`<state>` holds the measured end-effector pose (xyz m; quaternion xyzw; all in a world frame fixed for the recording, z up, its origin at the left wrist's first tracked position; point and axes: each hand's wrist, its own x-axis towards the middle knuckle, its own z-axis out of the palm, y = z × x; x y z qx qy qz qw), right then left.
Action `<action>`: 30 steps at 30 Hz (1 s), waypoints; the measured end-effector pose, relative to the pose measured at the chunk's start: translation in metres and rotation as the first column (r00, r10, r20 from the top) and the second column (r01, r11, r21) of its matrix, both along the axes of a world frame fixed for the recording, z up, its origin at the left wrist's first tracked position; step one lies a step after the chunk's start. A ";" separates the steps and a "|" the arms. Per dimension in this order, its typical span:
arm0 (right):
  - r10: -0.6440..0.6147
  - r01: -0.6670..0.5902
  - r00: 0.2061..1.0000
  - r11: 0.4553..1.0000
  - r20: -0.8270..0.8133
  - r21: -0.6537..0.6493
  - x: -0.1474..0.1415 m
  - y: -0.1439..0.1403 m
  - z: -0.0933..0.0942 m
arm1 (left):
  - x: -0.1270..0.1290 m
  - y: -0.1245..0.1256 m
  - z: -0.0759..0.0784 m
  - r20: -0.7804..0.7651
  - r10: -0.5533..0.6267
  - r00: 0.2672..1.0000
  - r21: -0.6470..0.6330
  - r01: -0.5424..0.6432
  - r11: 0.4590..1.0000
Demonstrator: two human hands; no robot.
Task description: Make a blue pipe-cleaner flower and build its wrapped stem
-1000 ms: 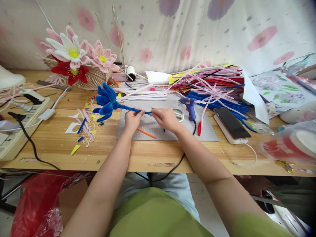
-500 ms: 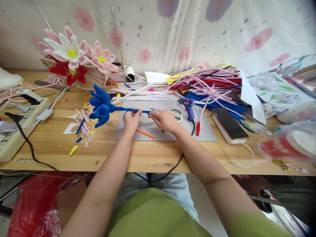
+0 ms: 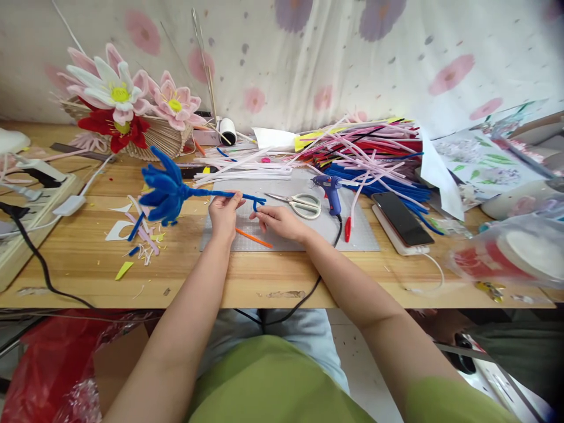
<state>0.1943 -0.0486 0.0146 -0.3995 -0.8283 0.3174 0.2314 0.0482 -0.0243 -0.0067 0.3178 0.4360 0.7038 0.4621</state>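
A blue flower of fuzzy pipe cleaners points left, its blue-wrapped stem running to the right. My left hand is closed on that stem, thumb against fingers. Past it, the stem's right end has a short blue tail bent downward. Just below the tail, my right hand has its fingers loosely bent and slightly apart, close to the tail; I see no firm grip. Beneath both hands is a grey cutting mat, with an orange pipe cleaner and white-handled scissors.
A blue glue gun stands right of the scissors, its black cable running to the front edge. Behind are bundled pipe cleaners. A phone and a bagged cup are right; scraps, a power strip and finished flowers left.
My right hand has come off the stem's end and dropped slightly, exposing the bent blue tail. The flower has turned and shifted left with my left hand; the whole view has shifted a little.
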 end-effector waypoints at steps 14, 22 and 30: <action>-0.553 0.454 0.779 0.823 -0.297 -0.342 0.001 0.021 -0.012 | -0.004 -0.002 0.003 -0.142 -0.228 0.963 -0.013 0.228 0.974; -0.675 -0.090 0.466 0.606 -0.571 -0.790 -0.003 0.015 -0.002 | 0.001 -0.011 0.003 -0.102 -0.410 0.906 -0.047 0.407 0.912; -0.659 -0.143 0.496 0.580 -0.565 -0.802 -0.013 0.012 -0.007 | 0.011 -0.014 0.002 -0.144 -0.414 0.899 -0.126 0.398 0.909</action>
